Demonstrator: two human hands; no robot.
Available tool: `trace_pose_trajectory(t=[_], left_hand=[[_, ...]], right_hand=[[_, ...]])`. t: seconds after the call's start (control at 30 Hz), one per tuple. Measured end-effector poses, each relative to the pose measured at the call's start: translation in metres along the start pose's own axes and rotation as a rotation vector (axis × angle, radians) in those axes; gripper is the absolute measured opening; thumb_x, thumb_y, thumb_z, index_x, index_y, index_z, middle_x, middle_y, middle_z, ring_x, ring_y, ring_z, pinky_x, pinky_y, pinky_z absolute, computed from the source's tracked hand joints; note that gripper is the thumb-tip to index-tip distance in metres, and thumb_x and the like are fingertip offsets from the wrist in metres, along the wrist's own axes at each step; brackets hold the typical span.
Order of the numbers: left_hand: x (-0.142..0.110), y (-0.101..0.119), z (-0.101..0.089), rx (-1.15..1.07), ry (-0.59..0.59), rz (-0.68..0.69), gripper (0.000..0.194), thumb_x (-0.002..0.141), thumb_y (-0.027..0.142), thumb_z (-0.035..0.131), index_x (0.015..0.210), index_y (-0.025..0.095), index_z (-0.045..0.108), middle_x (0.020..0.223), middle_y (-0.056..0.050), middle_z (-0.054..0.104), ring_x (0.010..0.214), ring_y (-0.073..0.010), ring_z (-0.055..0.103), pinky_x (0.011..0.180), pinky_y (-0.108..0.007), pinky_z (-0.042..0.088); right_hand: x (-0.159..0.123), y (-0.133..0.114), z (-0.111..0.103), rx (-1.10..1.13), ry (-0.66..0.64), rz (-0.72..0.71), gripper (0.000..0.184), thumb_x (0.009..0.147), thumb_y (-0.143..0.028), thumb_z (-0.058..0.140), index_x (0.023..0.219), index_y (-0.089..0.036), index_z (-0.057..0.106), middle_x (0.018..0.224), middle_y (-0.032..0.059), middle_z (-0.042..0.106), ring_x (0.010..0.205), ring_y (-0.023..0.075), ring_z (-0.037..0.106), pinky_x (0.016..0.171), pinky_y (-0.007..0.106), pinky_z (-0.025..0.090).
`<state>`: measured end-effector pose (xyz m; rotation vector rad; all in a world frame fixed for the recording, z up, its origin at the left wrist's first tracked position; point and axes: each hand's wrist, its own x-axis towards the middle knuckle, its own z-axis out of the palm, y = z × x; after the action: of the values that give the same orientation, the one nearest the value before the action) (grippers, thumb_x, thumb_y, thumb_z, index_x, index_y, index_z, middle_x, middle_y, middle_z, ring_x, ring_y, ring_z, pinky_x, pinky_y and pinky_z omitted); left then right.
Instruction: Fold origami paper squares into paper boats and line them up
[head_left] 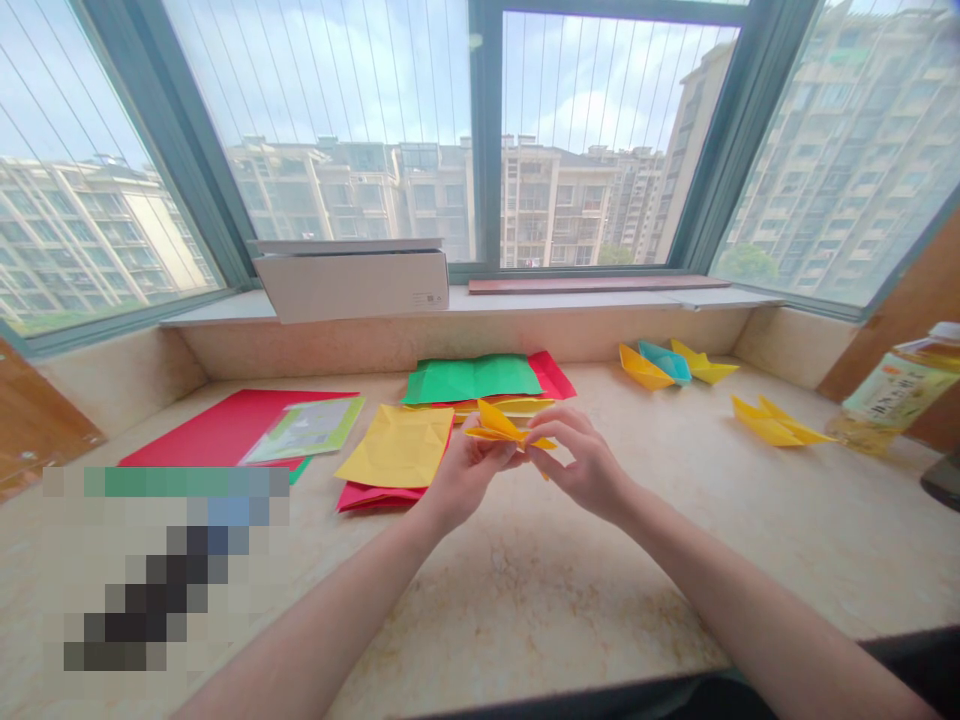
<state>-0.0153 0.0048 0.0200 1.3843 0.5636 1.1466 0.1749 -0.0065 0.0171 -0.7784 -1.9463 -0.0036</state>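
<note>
Both hands meet above the middle of the marble counter and pinch a folded yellow paper piece. My left hand grips its near left side with closed fingers. My right hand holds its right end between thumb and fingertips. Just behind and to the left lies a creased yellow sheet on top of a red sheet. A green sheet lies further back over more red and yellow paper.
Finished paper boats stand at the back right: yellow, blue, yellow, and another yellow one. A drink bottle lies at the right edge. A red folder and a white box are to the left.
</note>
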Motion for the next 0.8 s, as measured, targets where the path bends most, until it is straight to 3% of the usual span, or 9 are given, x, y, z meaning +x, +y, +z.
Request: trace_pose_trajectory(t=[0.23, 0.37, 0.57, 0.63, 0.8], left_hand=[[0.0, -0.001, -0.001, -0.06, 0.105, -0.039, 0.036, 0.081, 0.043, 0.075, 0.098, 0.018, 0.057, 0.087, -0.003, 0.075, 0.085, -0.0224, 0.074, 0.087, -0.045, 0.058], [0.001, -0.005, -0.004, -0.099, 0.119, -0.037, 0.036, 0.083, 0.043, 0.073, 0.101, 0.018, 0.057, 0.085, -0.003, 0.073, 0.083, -0.0208, 0.074, 0.084, -0.04, 0.058], [0.001, -0.006, -0.004, -0.097, 0.117, -0.034, 0.034, 0.084, 0.039, 0.073, 0.102, 0.018, 0.053, 0.088, -0.003, 0.073, 0.081, -0.0173, 0.072, 0.078, -0.033, 0.056], [0.0, -0.004, -0.001, -0.07, 0.111, -0.024, 0.041, 0.081, 0.035, 0.077, 0.109, 0.019, 0.051, 0.092, -0.002, 0.072, 0.081, -0.016, 0.071, 0.077, -0.031, 0.056], [-0.002, -0.001, 0.004, -0.027, 0.139, -0.008, 0.083, 0.072, 0.026, 0.084, 0.138, 0.028, 0.034, 0.099, 0.0, 0.067, 0.075, -0.0117, 0.068, 0.077, -0.029, 0.054]], right_hand=[[0.0, -0.002, 0.0, 0.049, -0.018, 0.026, 0.018, 0.091, -0.021, 0.063, 0.108, -0.026, 0.068, 0.106, 0.0072, 0.067, 0.1, 0.0233, 0.064, 0.088, 0.043, 0.054], [-0.002, -0.002, 0.001, 0.107, -0.056, 0.078, 0.026, 0.094, -0.022, 0.058, 0.119, -0.026, 0.063, 0.11, 0.0083, 0.066, 0.097, 0.0214, 0.065, 0.079, 0.037, 0.058], [-0.004, 0.0, 0.006, 0.118, -0.084, 0.137, 0.024, 0.095, -0.021, 0.056, 0.118, -0.024, 0.062, 0.102, 0.0061, 0.069, 0.076, 0.0157, 0.064, 0.064, 0.029, 0.056], [-0.005, 0.0, 0.008, 0.106, -0.068, 0.133, 0.023, 0.095, -0.021, 0.056, 0.117, -0.024, 0.063, 0.098, 0.0056, 0.069, 0.072, 0.015, 0.063, 0.064, 0.029, 0.056], [-0.007, -0.001, 0.012, 0.095, -0.041, 0.108, 0.022, 0.094, -0.02, 0.056, 0.115, -0.023, 0.063, 0.097, 0.0055, 0.068, 0.068, 0.0139, 0.063, 0.063, 0.028, 0.056]])
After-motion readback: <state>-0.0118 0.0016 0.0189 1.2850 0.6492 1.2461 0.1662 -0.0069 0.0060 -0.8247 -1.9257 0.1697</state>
